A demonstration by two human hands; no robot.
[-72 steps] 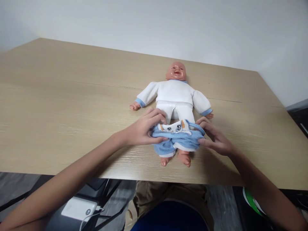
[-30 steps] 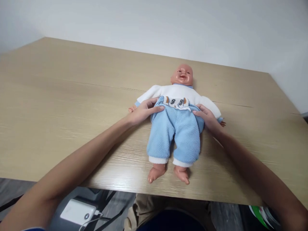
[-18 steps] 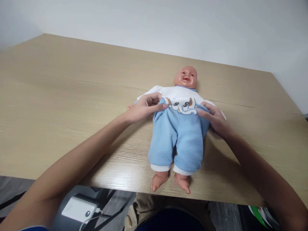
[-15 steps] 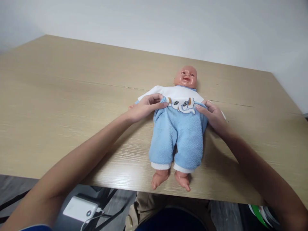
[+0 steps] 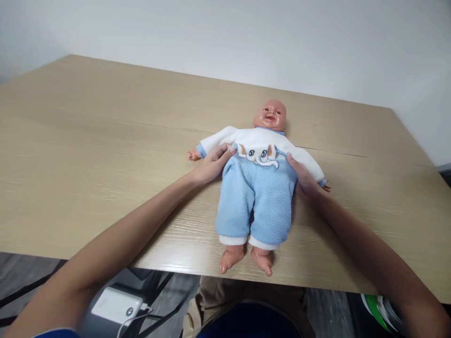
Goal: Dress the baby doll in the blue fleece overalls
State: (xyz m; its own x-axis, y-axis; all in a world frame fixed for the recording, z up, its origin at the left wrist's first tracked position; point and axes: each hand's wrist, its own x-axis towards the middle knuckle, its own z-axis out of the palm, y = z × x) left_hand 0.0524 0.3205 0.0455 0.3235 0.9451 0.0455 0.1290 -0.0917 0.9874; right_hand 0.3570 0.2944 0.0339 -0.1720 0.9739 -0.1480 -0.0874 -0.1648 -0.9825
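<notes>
A baby doll lies on its back, feet towards me. It wears a white long-sleeved top with blue trim and fleecy blue pants, with an elephant face stitched at the waist. On the doll's left-hand side as I see it, my left hand is closed at the waistband, thumb on top and fingers along the edge. My right hand holds the opposite side of the pants, its thumb in front and the other fingers hidden beside or behind the doll.
The doll rests on a wooden table with a pale wall behind it. Below the front edge, a white power bank with a cable sits on a dark surface. A green and white round thing shows at lower right.
Both hands have slid outward and down from the front of the waistband to the doll's sides. The doll's arms now show more, and the waistband lies flatter.
</notes>
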